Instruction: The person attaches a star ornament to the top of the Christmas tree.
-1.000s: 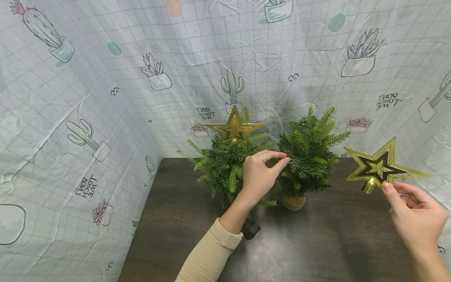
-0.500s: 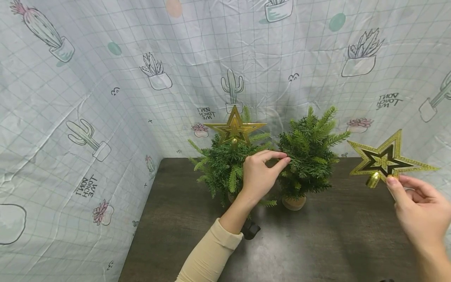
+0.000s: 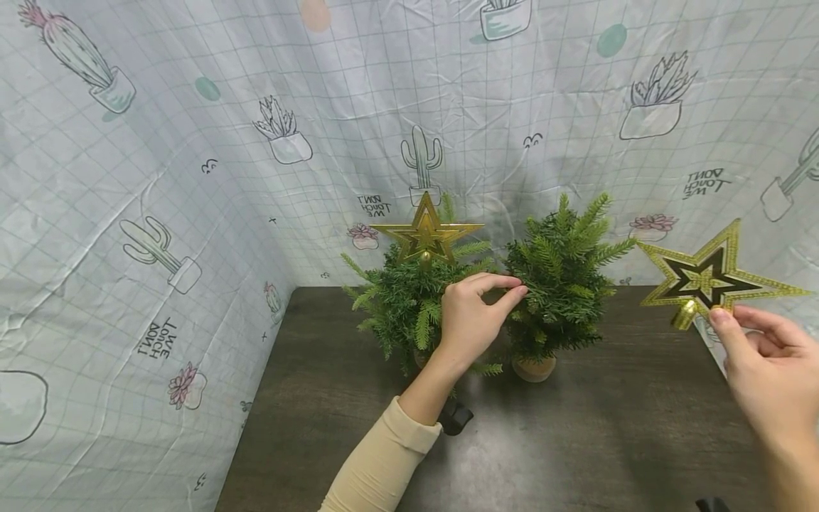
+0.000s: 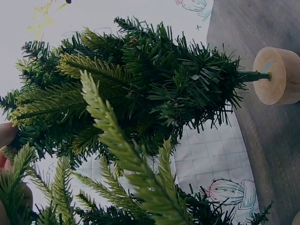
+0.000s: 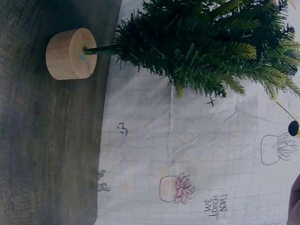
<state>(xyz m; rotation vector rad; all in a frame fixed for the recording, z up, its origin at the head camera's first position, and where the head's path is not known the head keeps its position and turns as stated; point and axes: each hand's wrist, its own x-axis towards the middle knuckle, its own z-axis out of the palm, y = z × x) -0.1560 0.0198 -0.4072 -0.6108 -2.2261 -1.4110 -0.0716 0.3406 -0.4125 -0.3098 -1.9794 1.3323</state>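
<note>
In the head view my left hand reaches in front of the left mini Christmas tree. Its thumb and forefinger pinch a branch on the near left side of the right mini Christmas tree; the exact contact is partly lost among needles. My right hand holds a gold star tree topper by its lower edge, off to the right and apart from both trees. The topper's short round socket points down-left. Another gold star topper sits on top of the left tree.
Both trees stand on the dark wood-look table; the right one has a round wooden base. A grid-patterned cactus curtain closes in the back and sides. A black wrist-camera part shows under the left wrist.
My right hand has drifted up and to the right with the star topper, farther from the right tree. My left hand and both trees stay put.
</note>
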